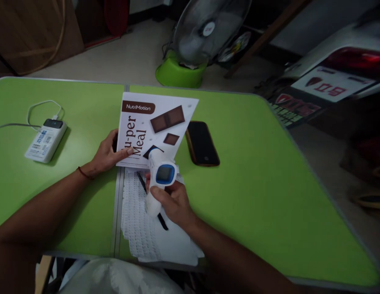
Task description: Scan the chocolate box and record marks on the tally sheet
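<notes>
My left hand [108, 153] is closed on the lower left edge of a white NutriMotion package [136, 132], its thumb lying across the front and its other fingers hidden behind. Brown chocolate pieces and large lettering are printed on the package, which is tilted up facing me. In my right hand [173, 200] is a white infrared thermometer [155, 202] with a blue-framed screen [165, 174]; my fingers wrap its handle. The thermometer's head overlaps the package's lower part from this view; whether they touch I cannot tell. Beneath lie printed paper sheets [137, 234] with a black pen [162, 221] on top.
A dark phone [203, 143] lies right of the package on the green folding table [254, 204]. At the left sits a white power bank [45, 141] with a cable plugged in. Beyond the far edge, a fan [208, 30] stands by a green stool [180, 73].
</notes>
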The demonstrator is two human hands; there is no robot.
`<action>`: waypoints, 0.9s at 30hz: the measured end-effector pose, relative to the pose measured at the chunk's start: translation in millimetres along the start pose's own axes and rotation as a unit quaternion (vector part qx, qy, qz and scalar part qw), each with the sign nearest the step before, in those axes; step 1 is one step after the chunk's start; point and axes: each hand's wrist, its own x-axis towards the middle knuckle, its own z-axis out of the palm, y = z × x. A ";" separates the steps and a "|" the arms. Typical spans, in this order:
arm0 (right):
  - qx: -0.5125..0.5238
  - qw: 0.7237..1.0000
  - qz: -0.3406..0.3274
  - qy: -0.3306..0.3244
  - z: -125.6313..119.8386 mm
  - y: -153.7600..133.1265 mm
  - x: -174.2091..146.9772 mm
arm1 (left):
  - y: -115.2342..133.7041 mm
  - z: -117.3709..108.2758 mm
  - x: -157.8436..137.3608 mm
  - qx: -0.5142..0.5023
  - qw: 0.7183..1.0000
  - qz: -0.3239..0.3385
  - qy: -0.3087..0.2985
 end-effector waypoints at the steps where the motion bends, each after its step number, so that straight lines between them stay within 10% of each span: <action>1: 0.000 1.000 0.001 0.003 0.2 0.1 -0.1 | -0.1 0.0 0.1 0.000 1.000 0.001 -0.002; 27: -0.016 1.000 0.004 -0.006 -2.9 7.9 1.0 | 0.5 -1.5 0.3 0.012 1.000 0.027 -0.003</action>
